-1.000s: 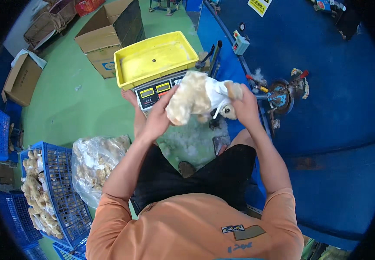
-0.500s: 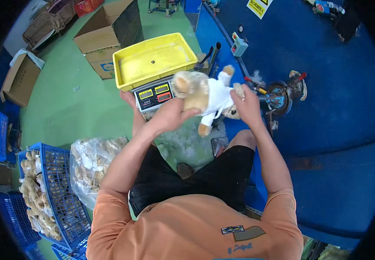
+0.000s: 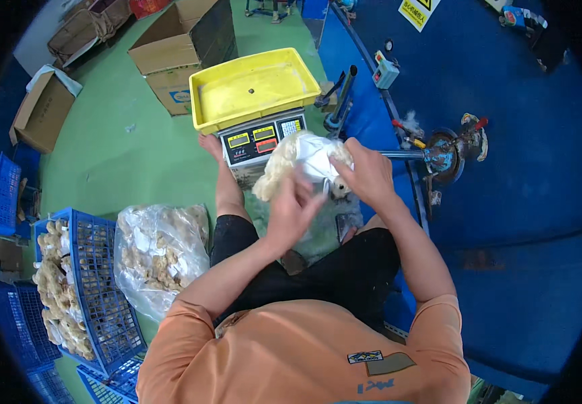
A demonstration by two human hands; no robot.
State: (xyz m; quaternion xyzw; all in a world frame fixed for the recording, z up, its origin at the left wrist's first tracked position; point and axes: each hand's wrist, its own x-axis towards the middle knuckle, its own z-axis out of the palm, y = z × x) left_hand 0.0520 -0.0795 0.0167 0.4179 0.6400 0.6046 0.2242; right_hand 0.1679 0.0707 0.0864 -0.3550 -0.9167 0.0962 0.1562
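Note:
A cream plush toy (image 3: 279,168) in a white garment (image 3: 318,160) is held out over my knees, its dark-eyed face turned down to the right. My right hand (image 3: 369,176) grips it at the head end, thumb over the front. My left hand (image 3: 292,212) is just in front of the toy's body, fingers apart and partly smeared by motion; whether they touch the toy or its garment I cannot tell. Beyond the toy stands a scale (image 3: 250,149) with small displays and a keypad, bearing a yellow tray (image 3: 204,121).
A metal tube (image 3: 402,155) juts from the blue machine (image 3: 506,202) on my right. To my left are a clear bag (image 3: 159,256) of plush pieces and a blue crate (image 3: 106,289) of plush toys. Cardboard boxes (image 3: 169,57) stand farther off. White fluff (image 3: 314,242) lies between my feet.
My left hand has let go of the toy's lower end and moved nearer to me. The toy has swung round, its lower end now hanging down to the left; my right hand still holds it.

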